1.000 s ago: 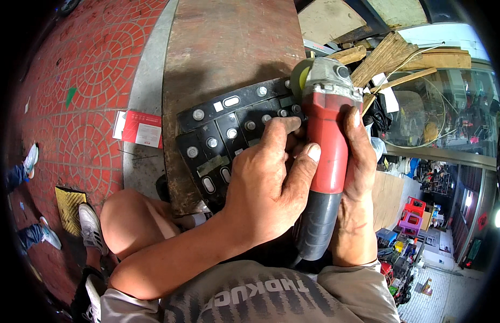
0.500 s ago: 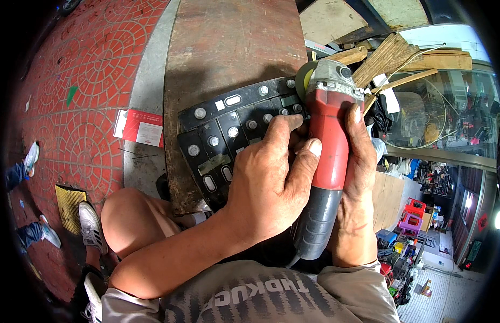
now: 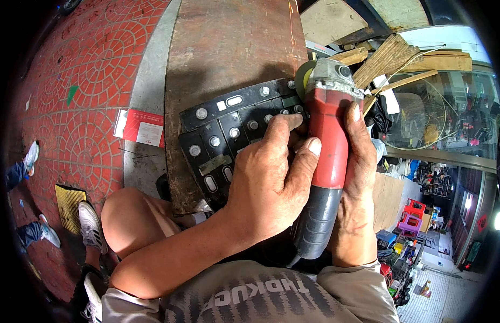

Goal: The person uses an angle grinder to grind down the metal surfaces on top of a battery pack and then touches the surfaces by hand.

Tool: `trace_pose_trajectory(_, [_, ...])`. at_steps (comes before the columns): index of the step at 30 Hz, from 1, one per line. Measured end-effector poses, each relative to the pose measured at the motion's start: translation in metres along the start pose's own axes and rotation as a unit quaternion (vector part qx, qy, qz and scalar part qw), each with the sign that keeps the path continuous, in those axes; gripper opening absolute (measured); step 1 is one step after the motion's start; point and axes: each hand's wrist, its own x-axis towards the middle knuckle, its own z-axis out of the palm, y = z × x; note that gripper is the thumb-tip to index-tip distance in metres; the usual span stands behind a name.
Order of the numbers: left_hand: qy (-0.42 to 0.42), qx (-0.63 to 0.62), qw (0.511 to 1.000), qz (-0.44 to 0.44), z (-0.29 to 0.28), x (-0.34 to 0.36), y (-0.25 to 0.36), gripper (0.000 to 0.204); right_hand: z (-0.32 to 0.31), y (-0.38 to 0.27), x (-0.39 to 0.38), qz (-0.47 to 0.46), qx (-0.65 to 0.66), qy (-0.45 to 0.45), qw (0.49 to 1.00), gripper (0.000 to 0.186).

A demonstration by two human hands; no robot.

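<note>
My right hand (image 3: pixel 359 156) wraps around an angle grinder (image 3: pixel 330 134) with a red body and black rear grip. Its thumb lies along the red housing. At the grinder's head, a yellowish-green disc (image 3: pixel 304 78) stands edge-on beside a black block (image 3: pixel 243 119) with several round silver studs. My left hand (image 3: pixel 263 185) is closed over the block's near right part, its thumb against the grinder's side and its index finger bent near the studs. What those fingers grip is hidden. Thin orange sparks (image 3: pixel 291 27) streak away beyond the disc.
Under the block is a worn brown bench top (image 3: pixel 234 37). Wood offcuts (image 3: pixel 387 59) and a loose cable lie to the right. A red and white leaflet (image 3: pixel 144 128) lies at the left, near red paving (image 3: pixel 99 70). Another person's shoes (image 3: pixel 32 156) show far left.
Sparks now show at the top of the bench, where none were before. The block has shifted very slightly to the right. Both hands and the grinder are almost where they were.
</note>
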Motion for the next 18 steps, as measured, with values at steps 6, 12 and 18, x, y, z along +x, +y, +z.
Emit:
trace_pose_trajectory(6, [0.002,-0.011,1.000,0.000,0.000,0.000,-0.002,0.034,0.005,-0.001,0.000,0.010,0.013,0.006,1.000,0.053])
trace_pose_trajectory(12, [0.005,-0.032,0.999,-0.014,0.000,-0.002,0.000,0.034,0.002,0.000,0.001,0.006,0.007,0.010,1.000,0.057])
trace_pose_trajectory(18, [0.004,-0.024,1.000,0.011,0.003,-0.004,-0.007,0.034,-0.018,0.009,0.001,-0.006,-0.013,0.026,1.000,0.072])
